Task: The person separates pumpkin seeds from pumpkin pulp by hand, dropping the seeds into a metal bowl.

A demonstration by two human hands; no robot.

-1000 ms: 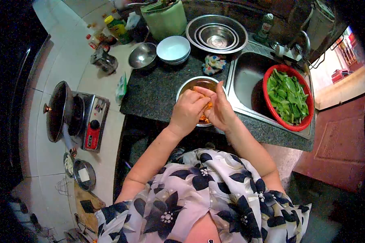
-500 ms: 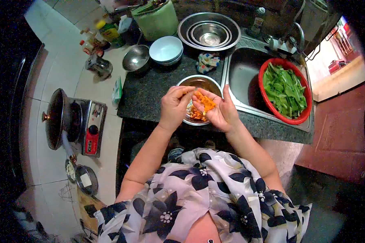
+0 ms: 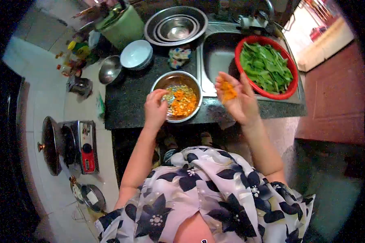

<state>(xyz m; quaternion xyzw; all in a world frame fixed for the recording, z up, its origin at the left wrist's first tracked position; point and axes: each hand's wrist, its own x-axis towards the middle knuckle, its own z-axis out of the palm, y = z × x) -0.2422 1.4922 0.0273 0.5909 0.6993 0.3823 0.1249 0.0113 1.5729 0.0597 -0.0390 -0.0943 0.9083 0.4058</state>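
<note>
A steel bowl [image 3: 154, 84] on the counter holds pale seeds mixed with orange pulp [image 3: 183, 103]. Over its left rim is my left hand [image 3: 155, 110], fingers bent, with a gap between thumb and fingertips; I see nothing held there. My right hand [image 3: 242, 103] is raised palm-up to the right of the bowl, in front of the sink. In its cupped palm and fingers lies a clump of stringy orange pulp [image 3: 229, 91], which looks like pumpkin pulp.
A red basin [image 3: 239, 72] of green leaves [image 3: 267, 67] sits over the sink [image 3: 217, 50]. Behind the steel bowl are a patterned cloth [image 3: 179, 57], nested steel basins [image 3: 150, 34], white bowls [image 3: 134, 54] and another metal bowl [image 3: 110, 69]. A gas stove [image 3: 87, 141] stands left.
My hands have separated. The right moved rightward with the orange pulp, away from above the bowl; the left is now at the bowl's left rim. The whole view has shifted.
</note>
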